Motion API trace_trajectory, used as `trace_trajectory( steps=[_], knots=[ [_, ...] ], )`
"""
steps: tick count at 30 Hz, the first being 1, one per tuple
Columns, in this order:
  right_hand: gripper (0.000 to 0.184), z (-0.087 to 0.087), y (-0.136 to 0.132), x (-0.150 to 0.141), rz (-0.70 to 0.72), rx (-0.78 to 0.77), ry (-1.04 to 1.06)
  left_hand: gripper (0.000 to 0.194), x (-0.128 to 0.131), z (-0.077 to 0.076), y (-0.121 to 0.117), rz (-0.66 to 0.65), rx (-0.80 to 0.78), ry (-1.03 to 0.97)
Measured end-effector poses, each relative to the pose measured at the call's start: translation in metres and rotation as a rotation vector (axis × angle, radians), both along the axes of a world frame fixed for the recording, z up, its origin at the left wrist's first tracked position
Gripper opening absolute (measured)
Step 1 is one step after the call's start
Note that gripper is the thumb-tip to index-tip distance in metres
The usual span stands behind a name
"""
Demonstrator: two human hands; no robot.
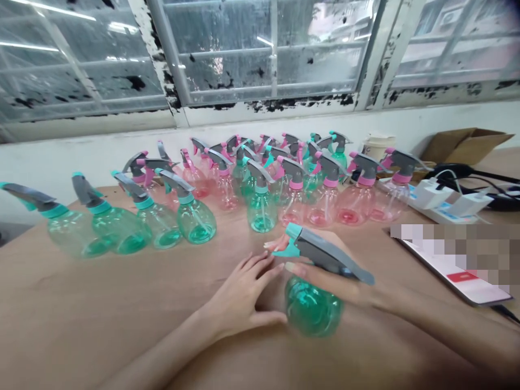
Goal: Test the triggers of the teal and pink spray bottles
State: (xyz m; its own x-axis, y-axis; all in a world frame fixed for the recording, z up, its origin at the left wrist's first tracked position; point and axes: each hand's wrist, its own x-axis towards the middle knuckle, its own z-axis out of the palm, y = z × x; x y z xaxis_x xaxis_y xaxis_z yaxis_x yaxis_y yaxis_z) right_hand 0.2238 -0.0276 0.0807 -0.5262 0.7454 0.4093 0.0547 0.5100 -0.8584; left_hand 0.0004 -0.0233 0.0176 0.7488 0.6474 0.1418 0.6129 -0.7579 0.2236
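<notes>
A clear green spray bottle (pixel 313 311) with a grey and turquoise trigger head stands near the front of the table, its head turned to the left. Around its neck, just below the trigger head, my right hand (pixel 337 279) is closed. The far fingers of that hand are partly hidden behind the head. My left hand (pixel 247 292) is open beside the bottle, fingers spread and thumb reaching to the bottle's lower left side. Whether the thumb touches it I cannot tell. Ahead of the hands stands another green spray bottle (pixel 262 212).
Several green spray bottles (pixel 197 222) stand at the left. Pink spray bottles (pixel 356 197) and more green ones crowd the table's back. At right are a phone-like device (pixel 463 276), a power strip with white chargers (pixel 467 203), black cables, a cardboard box (pixel 467 149) and a cup (pixel 378 145).
</notes>
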Motion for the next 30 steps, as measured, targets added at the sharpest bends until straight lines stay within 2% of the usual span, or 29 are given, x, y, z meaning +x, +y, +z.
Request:
trace_trajectory(
  steps=[4, 6, 9, 11, 16, 21, 25, 30],
  knots=[
    [0.008, 0.006, 0.011, -0.008, -0.056, 0.107, -0.028, 0.054, -0.008, 0.0, 0.007, 0.047, 0.001, 0.027],
    [0.007, 0.005, 0.015, -0.012, -0.075, 0.144, -0.023, 0.041, -0.008, -0.001, 0.008, 0.064, 0.006, 0.004],
    [0.008, -0.001, 0.019, -0.016, -0.051, 0.14, -0.003, 0.033, -0.007, -0.001, 0.008, 0.073, 0.005, -0.022],
    [0.007, -0.003, 0.021, -0.019, -0.018, 0.089, -0.016, 0.03, -0.006, -0.001, 0.007, 0.074, -0.004, -0.027],
    [0.022, -0.002, 0.029, -0.022, -0.031, -0.042, -0.022, 0.032, -0.004, 0.0, 0.007, 0.091, -0.005, -0.039],
    [0.031, -0.003, 0.031, -0.019, -0.109, 0.013, -0.047, 0.035, -0.006, -0.003, 0.008, 0.083, -0.007, -0.023],
    [0.037, -0.003, 0.03, -0.018, -0.109, 0.006, -0.057, 0.036, -0.007, -0.006, 0.007, 0.088, -0.001, 0.018],
    [0.02, 0.003, 0.031, -0.02, -0.122, -0.006, -0.04, 0.035, -0.006, -0.002, 0.006, 0.095, -0.01, 0.054]
  ],
)
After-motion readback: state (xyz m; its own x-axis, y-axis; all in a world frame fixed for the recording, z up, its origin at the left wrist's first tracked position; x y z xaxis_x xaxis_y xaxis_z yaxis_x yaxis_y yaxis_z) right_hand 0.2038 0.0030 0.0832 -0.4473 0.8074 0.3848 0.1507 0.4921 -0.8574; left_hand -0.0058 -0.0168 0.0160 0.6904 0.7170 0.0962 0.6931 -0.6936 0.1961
